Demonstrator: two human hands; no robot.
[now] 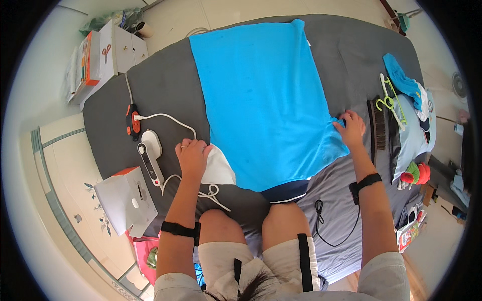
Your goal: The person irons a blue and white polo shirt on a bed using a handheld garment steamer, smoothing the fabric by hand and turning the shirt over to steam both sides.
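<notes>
A blue garment (263,101) with white and navy parts lies spread on a bed with a dark grey sheet (169,82). My left hand (192,156) grips the edge of its white part (220,167) at the left. At the right, my right hand (351,128) pinches the bunched blue fabric. The navy part with a white stripe (288,192) lies by my knees. Left of my left hand rests a white handheld garment steamer (151,160), and above it an orange and black power strip (133,122) has a white plug in it.
A white box (126,199) stands at the left edge. At the right lie a brush (377,124), green hangers (391,101), more folded clothes (408,86), a pillow (408,131) and a red and green knitted-looking item (415,173). A black cable (320,218) runs from my right wrist strap.
</notes>
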